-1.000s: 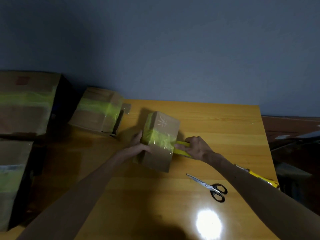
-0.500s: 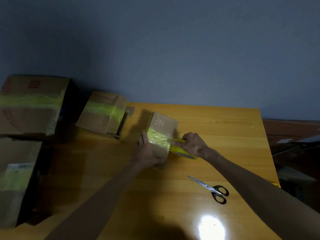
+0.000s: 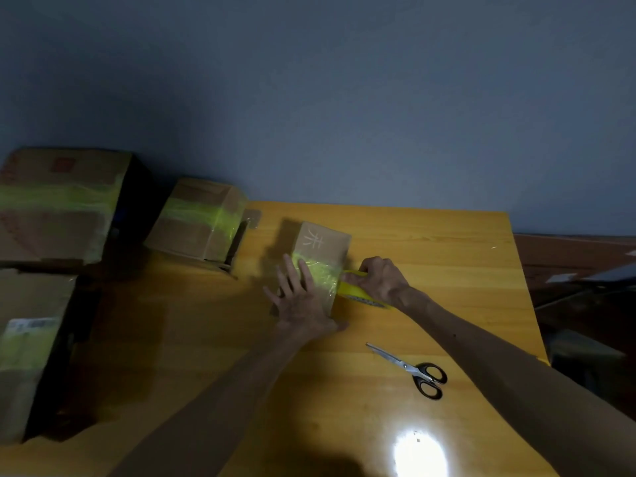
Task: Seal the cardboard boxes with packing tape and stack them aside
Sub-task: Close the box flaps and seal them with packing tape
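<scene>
A small cardboard box (image 3: 321,247) with a white mark on top lies in the middle of the wooden table (image 3: 430,242). A band of yellow-green tape crosses it. My left hand (image 3: 303,299) lies flat on the box, its straight fingers pressing on the tape band. Just right of the box, my right hand (image 3: 382,280) grips a yellow roll of packing tape (image 3: 359,294), and a strip runs from the roll onto the box side.
Black-handled scissors (image 3: 413,370) lie on the table in front of my right arm. A taped box (image 3: 199,223) sits at the table's back left. Larger taped boxes (image 3: 58,204) are piled at the far left. A blue wall stands behind.
My left hand moved from gripping the box's left side to lying flat on top over the tape. The box settled flatter and my right hand kept hold of the roll beside it.
</scene>
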